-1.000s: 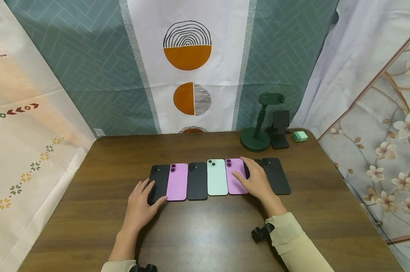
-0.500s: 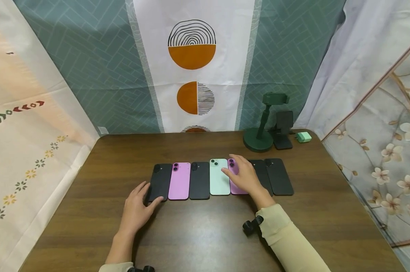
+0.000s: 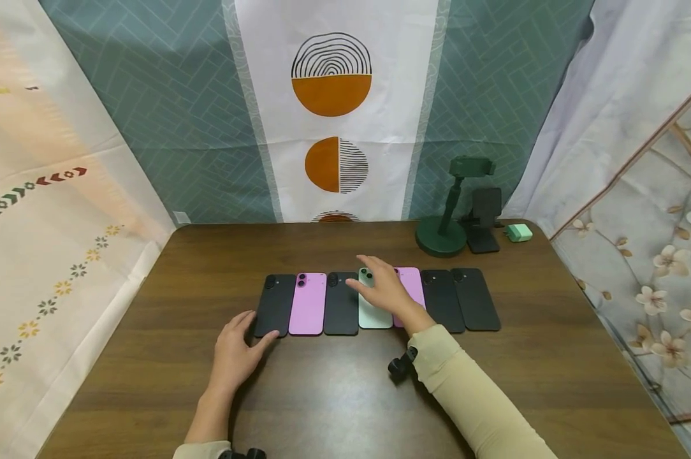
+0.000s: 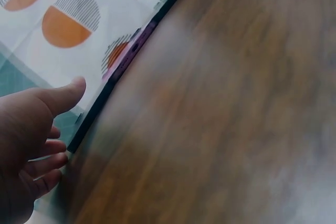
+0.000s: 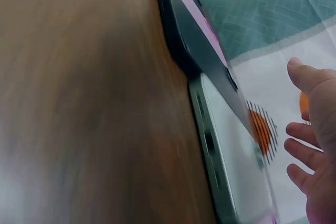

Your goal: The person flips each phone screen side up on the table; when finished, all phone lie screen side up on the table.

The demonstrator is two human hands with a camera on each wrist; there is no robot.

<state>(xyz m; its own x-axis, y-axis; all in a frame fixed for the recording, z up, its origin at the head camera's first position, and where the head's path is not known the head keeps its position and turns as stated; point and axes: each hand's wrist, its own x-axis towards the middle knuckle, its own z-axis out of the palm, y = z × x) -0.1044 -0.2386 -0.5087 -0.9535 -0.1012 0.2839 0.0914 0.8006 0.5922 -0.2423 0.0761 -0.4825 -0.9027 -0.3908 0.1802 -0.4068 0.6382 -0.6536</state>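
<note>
- Seven smartphones span the bench (image 3: pixel 150 376), left to right: end black smartphone (image 3: pixel 273 307), first pink smartphone (image 3: pixel 308 306), middle black smartphone (image 3: pixel 341 309), mint smartphone (image 3: pixel 378 317), second pink smartphone (image 3: pixel 413 288), inner black smartphone (image 3: pixel 442 303), outer black smartphone (image 3: pixel 476 301).
- All lie flat, camera side up, lenses at the far end, edges touching or nearly so; presumably they're laid this way so every back shows.
- Here's the left-hand grip (image 3: pixel 233 350), thumb and fingers parted around the near-left corner of the end black smartphone, perhaps bracing the row; whether skin meets case, I can't tell.
- And the right-hand grip (image 3: pixel 387 290), spread wide, holds nothing, hovering over the mint smartphone, thumb reaching toward the middle black one!
</note>
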